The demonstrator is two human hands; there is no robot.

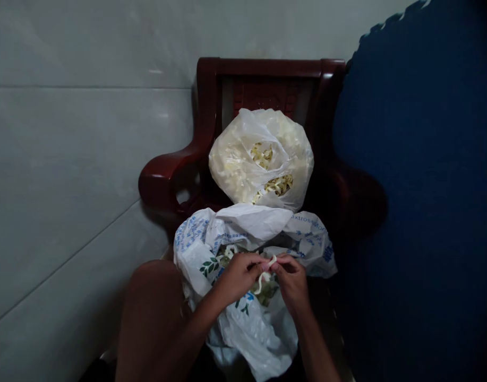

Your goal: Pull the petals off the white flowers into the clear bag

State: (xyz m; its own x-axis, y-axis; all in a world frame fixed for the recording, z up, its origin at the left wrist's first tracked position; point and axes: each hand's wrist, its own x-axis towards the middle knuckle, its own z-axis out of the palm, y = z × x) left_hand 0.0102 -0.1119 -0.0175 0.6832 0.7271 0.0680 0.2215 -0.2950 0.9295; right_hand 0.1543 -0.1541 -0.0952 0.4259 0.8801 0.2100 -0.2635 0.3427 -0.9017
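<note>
Over the open printed white sack (pixel 251 323), my left hand (pixel 241 273) and my right hand (pixel 291 278) meet with their fingertips nearly touching. Both pinch a thin pale strip (pixel 260 284), whose loose end curls down below the left fingertips. Inside the sack lie greenish pieces (pixel 266 293) and more pale strips, partly hidden by my hands. Just beyond, a translucent plastic bag (pixel 231 164) is filled with pale pieces, and yellowish strips (pixel 279 184) show through its openings.
A dark red wooden chair (pixel 163 172) with curved armrests stands ahead and holds the translucent bag. Pale wall tiles (pixel 87 148) are behind and to the left. A large dark blue panel (pixel 422 175) with a notched edge fills the right. My bare knee (pixel 155 297) is at the lower left.
</note>
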